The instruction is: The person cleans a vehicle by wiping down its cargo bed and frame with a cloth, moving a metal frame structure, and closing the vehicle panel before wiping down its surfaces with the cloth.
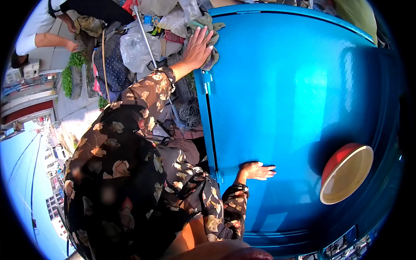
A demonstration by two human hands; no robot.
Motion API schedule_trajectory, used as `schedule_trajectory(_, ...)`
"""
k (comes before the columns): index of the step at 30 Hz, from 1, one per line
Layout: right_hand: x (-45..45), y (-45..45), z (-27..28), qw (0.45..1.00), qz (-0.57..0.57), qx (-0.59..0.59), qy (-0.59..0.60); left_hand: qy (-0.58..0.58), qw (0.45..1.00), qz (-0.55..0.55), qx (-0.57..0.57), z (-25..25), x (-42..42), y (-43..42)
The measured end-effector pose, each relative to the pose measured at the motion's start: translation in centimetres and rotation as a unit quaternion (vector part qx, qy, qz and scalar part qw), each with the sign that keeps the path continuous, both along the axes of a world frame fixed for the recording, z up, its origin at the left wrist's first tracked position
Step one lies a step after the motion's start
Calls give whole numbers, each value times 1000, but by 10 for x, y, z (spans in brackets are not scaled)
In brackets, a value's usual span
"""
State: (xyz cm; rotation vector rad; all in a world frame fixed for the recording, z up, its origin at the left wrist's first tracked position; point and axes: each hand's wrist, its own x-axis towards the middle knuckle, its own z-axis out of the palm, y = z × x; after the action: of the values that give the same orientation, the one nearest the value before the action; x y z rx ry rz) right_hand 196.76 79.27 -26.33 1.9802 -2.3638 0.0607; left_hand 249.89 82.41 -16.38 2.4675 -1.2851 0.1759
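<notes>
Left hand: I'm pressing a grey-green cloth (pixel 211 60) with my left hand (pixel 196 50), fingers open, at the blue panel's (pixel 268 91) upper-left corner, seemingly for wiping.
Right hand: I'm resting my right hand (pixel 256 171) flat, fingers extended, near the left edge, probably for support.
Bowl: it's leaning (pixel 346 175) towards the right edge, cause unclear.
Hidden: my left palm is covering cloth folds; shadow is obscuring the panel's right edge.
</notes>
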Motion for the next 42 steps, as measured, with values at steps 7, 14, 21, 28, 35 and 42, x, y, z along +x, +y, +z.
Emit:
schedule_trajectory(7, -10, -1, -9, 1000, -1, 9, 6, -73, 993, -6, -90, -4, 45, -212)
schedule_trajectory(14, -1, -3, 4, 1000, 0, 8, -29, -39, 987, -128, -86, 6, 15, -334)
schedule_trajectory(21, -1, -1, 12, 999, -4, 17, -32, 17, 978, -184, -101, 13, 88, -175)
schedule_trajectory(28, 2, 2, 15, 1000, -7, 13, -18, 44, 997, -34, -48, -5, 135, -148)
schedule_trajectory(35, -5, -4, 5, 999, -13, 8, -48, 43, 981, -71, -176, 9, 143, -314)
schedule_trajectory(42, 3, -4, 17, 998, -17, 0, -64, -151, 942, -278, -112, 42, 8, -340)
